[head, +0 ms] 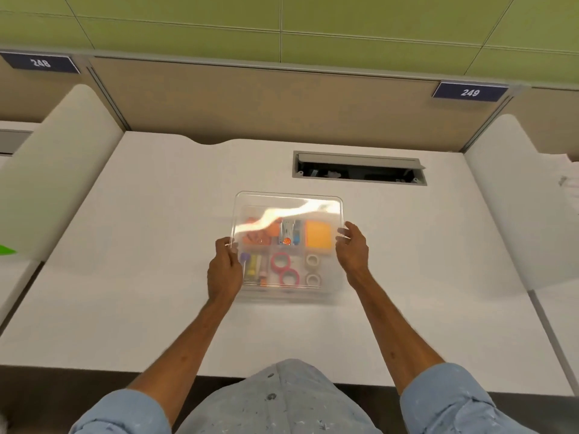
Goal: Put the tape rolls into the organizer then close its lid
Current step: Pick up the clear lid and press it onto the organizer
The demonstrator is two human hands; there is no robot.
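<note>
Left hand (224,267), right hand (352,245) — gripping clear lid (288,208) over organizer (282,291)

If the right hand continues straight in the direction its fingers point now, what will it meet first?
The right hand already grips the clear lid at its right edge, fingers pointing left. Going on, it would likely push the lid across over the organizer; depth is unclear.

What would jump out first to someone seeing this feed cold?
Both hands, left hand and right hand, hold a clear lid by its side edges over the organizer at the middle of the white desk. Through it show two pink tape rolls, two white tape rolls to their right, and an orange pad behind those.
</note>
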